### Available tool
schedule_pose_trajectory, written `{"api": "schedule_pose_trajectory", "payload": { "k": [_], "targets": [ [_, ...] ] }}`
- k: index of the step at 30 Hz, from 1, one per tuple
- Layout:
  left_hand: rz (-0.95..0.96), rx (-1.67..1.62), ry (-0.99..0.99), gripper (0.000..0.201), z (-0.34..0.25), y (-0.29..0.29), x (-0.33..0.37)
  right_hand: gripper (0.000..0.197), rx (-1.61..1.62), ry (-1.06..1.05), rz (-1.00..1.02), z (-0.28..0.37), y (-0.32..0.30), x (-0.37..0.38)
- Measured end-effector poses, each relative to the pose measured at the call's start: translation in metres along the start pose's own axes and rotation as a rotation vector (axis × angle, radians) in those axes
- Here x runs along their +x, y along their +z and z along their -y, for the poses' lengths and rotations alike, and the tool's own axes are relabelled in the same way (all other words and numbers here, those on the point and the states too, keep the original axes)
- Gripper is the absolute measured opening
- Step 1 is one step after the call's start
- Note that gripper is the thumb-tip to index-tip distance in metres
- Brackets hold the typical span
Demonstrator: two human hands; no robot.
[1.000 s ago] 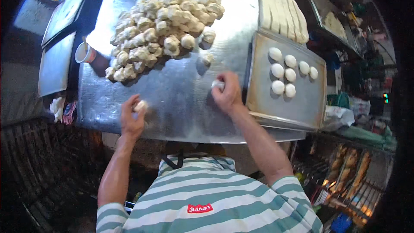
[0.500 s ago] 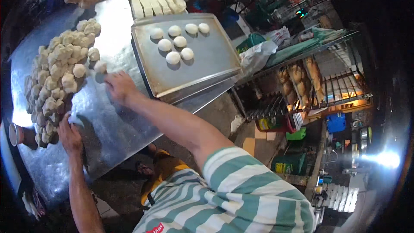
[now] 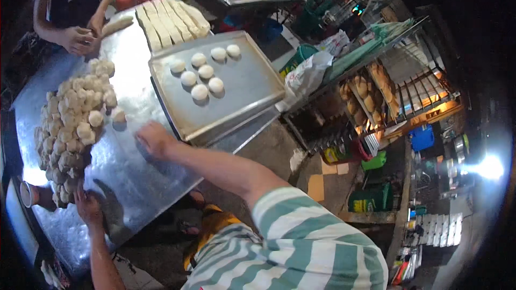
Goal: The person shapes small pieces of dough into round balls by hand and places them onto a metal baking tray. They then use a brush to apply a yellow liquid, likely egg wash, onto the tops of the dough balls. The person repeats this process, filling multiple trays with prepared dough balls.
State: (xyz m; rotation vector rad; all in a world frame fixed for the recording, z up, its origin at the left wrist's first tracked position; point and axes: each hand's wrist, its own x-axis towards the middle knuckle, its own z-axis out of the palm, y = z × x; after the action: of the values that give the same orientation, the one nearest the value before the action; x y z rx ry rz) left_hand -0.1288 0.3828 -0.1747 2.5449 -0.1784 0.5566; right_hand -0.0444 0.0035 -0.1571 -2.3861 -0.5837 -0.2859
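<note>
Rolling dough pieces into balls on the steel table [image 3: 134, 177].

I judge both palms are pressing dough: my right hand [image 3: 156, 138] and left hand [image 3: 87, 208] lie flat, palm-down, whatever is under them hidden. The dough heap [image 3: 72, 123] sits between them; next, finished balls need carrying to the baking tray [image 3: 244, 94], beside six dough balls [image 3: 203, 70].

A bare strip of tabletop [image 3: 134, 172] lies open between the dough heap [image 3: 72, 123] on the left and the baking tray [image 3: 242, 91] on the right. The heap blocks the left side, and the tray's raised rim bars the right. At the far end, cut dough strips [image 3: 169, 19] and another person's hands [image 3: 80, 37] close the way.
</note>
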Motion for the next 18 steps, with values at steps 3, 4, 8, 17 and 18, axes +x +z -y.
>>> {"api": "schedule_pose_trajectory", "payload": {
  "k": [3,4,8,17,18],
  "targets": [
    [0.239,-0.048,-0.086,0.052,-0.028,-0.005,-0.045,0.018,-0.007,-0.116,-0.087,0.029,-0.003,-0.041],
    [0.2,-0.028,-0.002,0.049,-0.061,-0.006,-0.035,0.018,0.019,-0.178,-0.113,0.046,0.007,-0.047],
    [0.137,-0.029,0.252,0.053,-0.047,0.019,0.053,0.024,-0.088,-0.188,0.182,0.002,0.005,0.039],
    [0.249,-0.022,0.017,0.049,-0.058,-0.001,-0.02,0.024,0.063,-0.169,-0.102,0.042,0.024,-0.028],
    [0.251,-0.042,0.064,0.049,-0.055,-0.001,0.003,0.023,0.033,-0.189,-0.062,0.037,0.028,-0.016]
  ]
}}
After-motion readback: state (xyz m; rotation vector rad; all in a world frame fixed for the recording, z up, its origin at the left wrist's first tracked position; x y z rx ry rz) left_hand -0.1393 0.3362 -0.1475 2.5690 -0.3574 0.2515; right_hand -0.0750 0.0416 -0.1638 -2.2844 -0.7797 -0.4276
